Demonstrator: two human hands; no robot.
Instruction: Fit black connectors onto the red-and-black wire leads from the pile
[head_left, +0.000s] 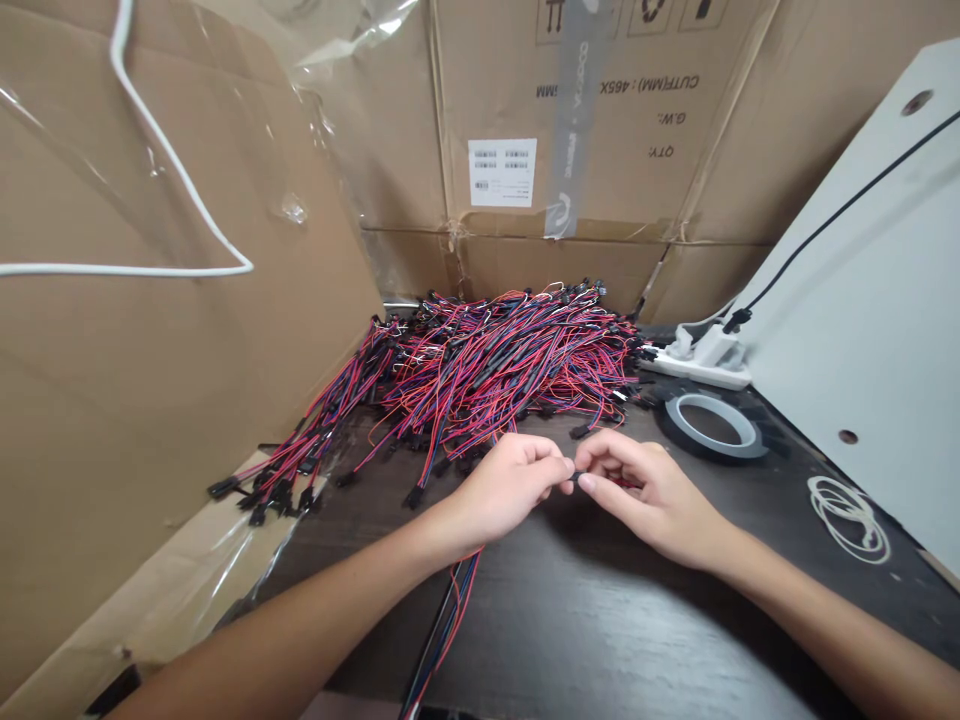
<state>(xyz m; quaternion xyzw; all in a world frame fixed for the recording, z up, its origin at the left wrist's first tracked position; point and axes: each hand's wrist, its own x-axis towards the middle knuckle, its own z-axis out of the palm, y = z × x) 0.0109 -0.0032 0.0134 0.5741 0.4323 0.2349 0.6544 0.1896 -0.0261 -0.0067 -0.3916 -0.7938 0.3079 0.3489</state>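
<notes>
Both hands, left hand [510, 482] and right hand [645, 490], pinch our connector [576, 478]; judged mid-mating, next needing aligned pressure.

Small black connector [573, 477] mostly hidden between pinching fingertips [564, 466].
</notes>
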